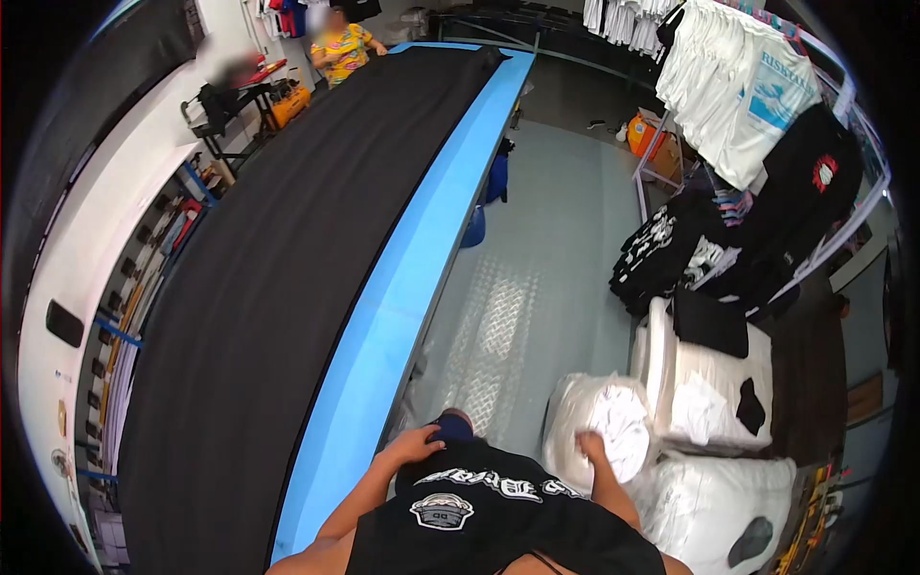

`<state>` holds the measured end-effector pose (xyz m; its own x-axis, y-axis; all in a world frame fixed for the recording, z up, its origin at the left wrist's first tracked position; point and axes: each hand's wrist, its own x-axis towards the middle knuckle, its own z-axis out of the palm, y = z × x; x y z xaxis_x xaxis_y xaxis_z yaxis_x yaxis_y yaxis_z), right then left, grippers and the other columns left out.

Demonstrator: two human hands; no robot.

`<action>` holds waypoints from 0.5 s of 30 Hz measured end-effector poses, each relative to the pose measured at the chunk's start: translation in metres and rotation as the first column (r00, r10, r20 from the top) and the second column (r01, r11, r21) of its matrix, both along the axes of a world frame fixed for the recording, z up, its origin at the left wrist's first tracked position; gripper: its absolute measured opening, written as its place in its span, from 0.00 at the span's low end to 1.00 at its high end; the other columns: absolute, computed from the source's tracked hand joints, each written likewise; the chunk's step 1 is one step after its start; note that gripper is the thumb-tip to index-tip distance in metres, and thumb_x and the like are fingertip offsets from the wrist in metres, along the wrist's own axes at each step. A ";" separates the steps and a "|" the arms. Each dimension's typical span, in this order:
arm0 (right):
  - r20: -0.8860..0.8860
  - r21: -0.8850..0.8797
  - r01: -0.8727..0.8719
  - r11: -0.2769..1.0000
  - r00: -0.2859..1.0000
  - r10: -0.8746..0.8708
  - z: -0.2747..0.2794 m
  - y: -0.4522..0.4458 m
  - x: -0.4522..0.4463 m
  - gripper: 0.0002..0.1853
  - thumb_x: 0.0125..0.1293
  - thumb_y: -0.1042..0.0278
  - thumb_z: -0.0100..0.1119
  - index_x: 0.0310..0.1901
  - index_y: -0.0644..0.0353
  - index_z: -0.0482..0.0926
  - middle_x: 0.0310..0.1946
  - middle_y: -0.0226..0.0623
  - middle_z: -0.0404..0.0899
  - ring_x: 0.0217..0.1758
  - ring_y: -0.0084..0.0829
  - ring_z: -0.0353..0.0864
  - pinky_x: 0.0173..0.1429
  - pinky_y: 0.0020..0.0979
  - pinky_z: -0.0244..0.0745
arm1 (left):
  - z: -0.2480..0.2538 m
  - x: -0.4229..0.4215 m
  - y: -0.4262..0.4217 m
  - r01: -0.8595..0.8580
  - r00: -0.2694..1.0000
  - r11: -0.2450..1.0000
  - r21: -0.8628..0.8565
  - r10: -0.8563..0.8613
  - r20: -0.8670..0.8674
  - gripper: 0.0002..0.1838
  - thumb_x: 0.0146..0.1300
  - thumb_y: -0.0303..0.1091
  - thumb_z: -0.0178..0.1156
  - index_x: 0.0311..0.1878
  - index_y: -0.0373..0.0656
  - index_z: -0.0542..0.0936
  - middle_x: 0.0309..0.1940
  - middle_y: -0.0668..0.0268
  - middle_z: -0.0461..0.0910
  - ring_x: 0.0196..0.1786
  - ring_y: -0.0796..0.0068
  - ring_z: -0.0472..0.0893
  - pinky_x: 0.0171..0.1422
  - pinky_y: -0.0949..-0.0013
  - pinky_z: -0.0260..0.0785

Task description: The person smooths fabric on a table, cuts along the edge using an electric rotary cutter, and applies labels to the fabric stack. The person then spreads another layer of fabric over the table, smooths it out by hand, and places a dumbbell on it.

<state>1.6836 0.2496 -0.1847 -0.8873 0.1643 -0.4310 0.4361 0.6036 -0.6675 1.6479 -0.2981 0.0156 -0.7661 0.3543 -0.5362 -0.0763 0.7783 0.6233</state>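
Note:
My left hand (419,446) is low in front of me, fingers stretched out beside dark blue cloth at my leg, with nothing in it. My right hand (591,447) hangs over a plastic-wrapped bundle of white cloth (628,431); its fingers are foreshortened, and I cannot tell whether they touch the bundle. To my left, a long sheet of black fabric (287,249) lies spread along a table with a light blue top (383,331). The fabric's right edge runs lengthwise, leaving a strip of blue bare.
Large wrapped packs (714,498) stand at my right, below a rack of white shirts (709,96) and black shirts (815,182). A person in a yellow patterned shirt (340,53) stands at the table's far end. A blue bin (473,228) sits beside the table.

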 end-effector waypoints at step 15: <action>0.347 0.101 -0.227 0.969 0.920 0.180 -0.035 0.129 -0.450 0.26 0.67 0.43 0.59 0.45 0.63 0.84 0.38 0.49 0.87 0.43 0.48 0.86 0.53 0.48 0.78 | 0.072 -0.765 0.138 0.047 0.947 0.984 0.172 0.011 -0.321 0.30 0.68 0.49 0.64 0.67 0.40 0.76 0.53 0.47 0.84 0.49 0.53 0.86 0.55 0.56 0.77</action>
<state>1.2337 0.3782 -0.2202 -0.7167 0.0739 -0.6935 0.4766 0.7778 -0.4097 0.8826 -0.1597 0.0879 -0.8793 0.4353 -0.1931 0.1618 0.6545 0.7386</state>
